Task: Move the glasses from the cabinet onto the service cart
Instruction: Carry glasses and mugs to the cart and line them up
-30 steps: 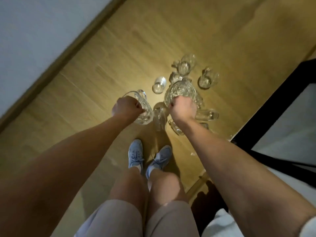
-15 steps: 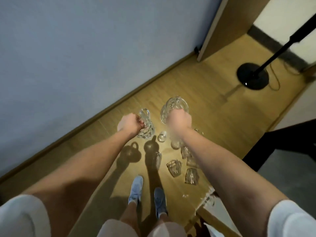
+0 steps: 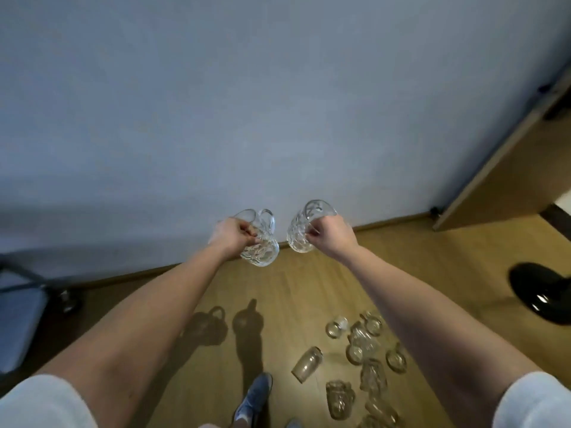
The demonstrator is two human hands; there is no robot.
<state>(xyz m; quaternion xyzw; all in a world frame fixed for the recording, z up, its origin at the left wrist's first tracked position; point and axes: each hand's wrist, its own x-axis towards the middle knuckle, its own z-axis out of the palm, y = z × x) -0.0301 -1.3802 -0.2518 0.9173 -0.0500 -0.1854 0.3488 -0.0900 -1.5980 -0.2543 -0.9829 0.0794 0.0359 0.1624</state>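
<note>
My left hand (image 3: 232, 236) grips a cut-glass mug (image 3: 261, 242) with a handle, held in the air in front of the grey wall. My right hand (image 3: 332, 235) grips a second cut-glass mug (image 3: 304, 223) beside it; the two mugs are a small gap apart. Several more glasses (image 3: 360, 356) stand and lie on the wooden floor at the lower right, one of them a jar-like glass (image 3: 306, 363) on its side. The edge of a grey cart (image 3: 17, 313) with a dark frame shows at the far left.
A grey wall (image 3: 278, 103) fills the upper view, with a wooden baseboard below it. A wooden panel (image 3: 509, 168) leans in at the right. A black round stand base (image 3: 540, 291) sits on the floor at the right edge. My shoe (image 3: 255, 400) is at the bottom.
Both hands have lifted the two mugs well above the floor. The view has swung up and to the left, bringing the wall and the cart's edge into sight.
</note>
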